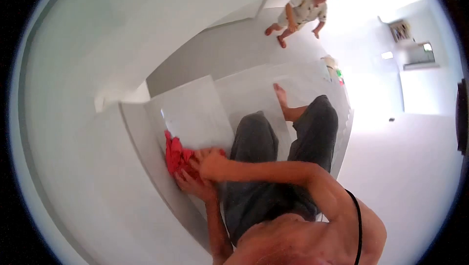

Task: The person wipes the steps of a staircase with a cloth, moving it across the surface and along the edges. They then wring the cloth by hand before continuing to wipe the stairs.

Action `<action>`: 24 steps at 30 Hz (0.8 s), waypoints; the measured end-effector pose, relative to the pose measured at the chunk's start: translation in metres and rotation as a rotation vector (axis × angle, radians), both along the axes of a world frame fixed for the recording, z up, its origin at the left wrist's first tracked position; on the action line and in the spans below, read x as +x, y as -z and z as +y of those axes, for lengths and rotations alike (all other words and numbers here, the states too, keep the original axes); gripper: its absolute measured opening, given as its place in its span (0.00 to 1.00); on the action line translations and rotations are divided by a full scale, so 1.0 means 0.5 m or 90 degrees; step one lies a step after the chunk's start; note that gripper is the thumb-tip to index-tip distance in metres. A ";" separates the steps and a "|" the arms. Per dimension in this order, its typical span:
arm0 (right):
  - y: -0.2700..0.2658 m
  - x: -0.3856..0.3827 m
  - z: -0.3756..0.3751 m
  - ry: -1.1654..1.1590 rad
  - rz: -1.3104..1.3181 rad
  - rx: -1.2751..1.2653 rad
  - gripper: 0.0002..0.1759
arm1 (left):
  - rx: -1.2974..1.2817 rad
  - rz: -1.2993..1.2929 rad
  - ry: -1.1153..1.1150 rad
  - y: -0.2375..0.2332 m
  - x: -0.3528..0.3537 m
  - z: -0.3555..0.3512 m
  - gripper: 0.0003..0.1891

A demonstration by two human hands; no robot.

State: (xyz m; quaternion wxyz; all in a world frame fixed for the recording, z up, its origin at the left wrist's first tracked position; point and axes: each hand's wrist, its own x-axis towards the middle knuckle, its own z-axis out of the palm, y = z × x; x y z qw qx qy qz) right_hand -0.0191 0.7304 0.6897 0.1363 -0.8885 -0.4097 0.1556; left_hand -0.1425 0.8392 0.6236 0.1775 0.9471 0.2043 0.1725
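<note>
A crumpled red cloth (174, 156) lies bunched on a pale step (195, 111), close to the wall on the left. My left hand (194, 185) holds the lower part of the cloth, fingers pressed into its folds. Crossing over from the right, my right hand (211, 163) grips the cloth just above the left one. A bit of red shows past its far side. The right fingers are slightly blurred and partly hidden.
I sit on pale stairs with my knees (255, 123) bent. A white wall (88, 167) runs along my left. A person (305, 13) in a light patterned outfit stands on the floor below. Small items (332, 67) lie at the steps' right edge.
</note>
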 end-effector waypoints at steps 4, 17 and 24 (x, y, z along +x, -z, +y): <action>0.019 -0.005 -0.022 -0.060 -0.043 0.062 0.26 | 0.032 -0.017 0.025 0.004 0.023 0.008 0.37; 0.001 0.240 0.007 0.099 -0.147 -0.063 0.21 | 0.029 -0.192 0.029 -0.040 0.427 0.024 0.22; -0.043 0.308 0.034 0.189 -0.140 -0.050 0.26 | 0.083 -0.180 -0.017 -0.035 0.522 0.017 0.21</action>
